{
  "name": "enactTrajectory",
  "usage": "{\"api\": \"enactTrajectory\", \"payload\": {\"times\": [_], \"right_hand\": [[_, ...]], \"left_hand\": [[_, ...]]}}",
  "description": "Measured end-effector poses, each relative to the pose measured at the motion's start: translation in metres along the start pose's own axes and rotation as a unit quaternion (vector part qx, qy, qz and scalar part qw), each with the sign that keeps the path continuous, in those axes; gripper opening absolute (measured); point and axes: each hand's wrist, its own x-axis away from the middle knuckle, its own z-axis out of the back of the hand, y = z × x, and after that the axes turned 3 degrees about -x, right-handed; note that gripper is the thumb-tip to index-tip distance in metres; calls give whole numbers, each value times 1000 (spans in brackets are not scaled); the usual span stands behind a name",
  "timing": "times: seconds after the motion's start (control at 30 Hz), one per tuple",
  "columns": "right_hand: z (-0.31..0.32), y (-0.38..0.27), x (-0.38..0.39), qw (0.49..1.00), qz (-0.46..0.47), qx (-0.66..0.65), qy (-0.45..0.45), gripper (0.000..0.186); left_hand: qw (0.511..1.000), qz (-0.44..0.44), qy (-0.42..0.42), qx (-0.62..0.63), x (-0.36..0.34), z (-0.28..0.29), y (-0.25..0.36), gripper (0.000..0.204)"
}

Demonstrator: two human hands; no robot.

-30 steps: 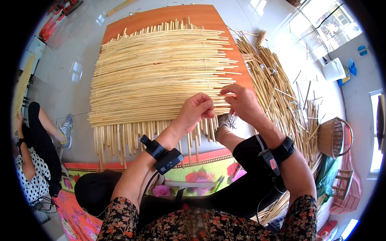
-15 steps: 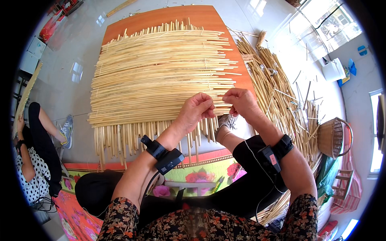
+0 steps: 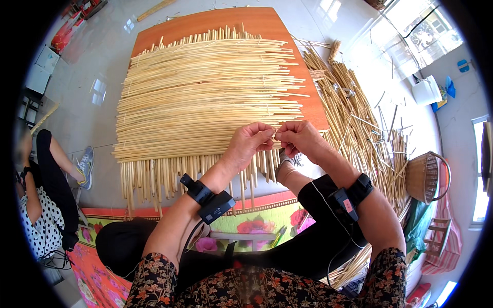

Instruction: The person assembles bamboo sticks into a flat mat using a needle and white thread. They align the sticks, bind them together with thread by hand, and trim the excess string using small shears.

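A mat of pale straw stalks (image 3: 205, 92) lies on an orange board (image 3: 251, 20) in front of me. At the mat's near right edge, my left hand (image 3: 251, 142) and my right hand (image 3: 302, 138) meet fingertip to fingertip. Both pinch a thin pale strand (image 3: 275, 134) just above the crosswise stalks. Whether the strand is a straw or a thread is too small to tell. Upright stalk ends (image 3: 154, 179) stick out below the mat toward me. Each wrist wears a black strapped device.
A pile of loose stalks (image 3: 354, 113) runs along the board's right side. Further right stand a woven basket (image 3: 423, 177) and a white bucket (image 3: 426, 90). Another person (image 3: 41, 205) sits on the floor at left. A floral cloth (image 3: 257, 223) lies under my knees.
My right hand has dropped slightly toward the left hand, so the fingertips now touch. The mat has not moved.
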Motion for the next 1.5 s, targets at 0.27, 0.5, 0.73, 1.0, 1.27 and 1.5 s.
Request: {"api": "enactTrajectory", "payload": {"times": [0.27, 0.5, 0.73, 1.0, 1.27, 1.5], "right_hand": [[0, -2, 0, 999, -2, -17, 36, 13], [-1, -2, 0, 999, 11, 20, 33, 14], [-3, -6, 3, 999, 12, 36, 32, 16], [-1, -15, 12, 997, 19, 71, 15, 14], [1, -35, 31, 924, 261, 276, 50, 11], [-14, -6, 11, 940, 223, 215, 140, 12]], "left_hand": [[1000, 6, 9, -19, 1, 0, 0, 15], [1000, 1, 4, -26, 0, -2, 1, 13], [1000, 1, 7, -30, 2, -1, 2, 14], [999, 8, 14, -32, 2, -6, 6, 12], [998, 44, 14, -36, 1, -9, 13, 11], [998, 43, 4, -41, 3, -9, 8, 13]]}}
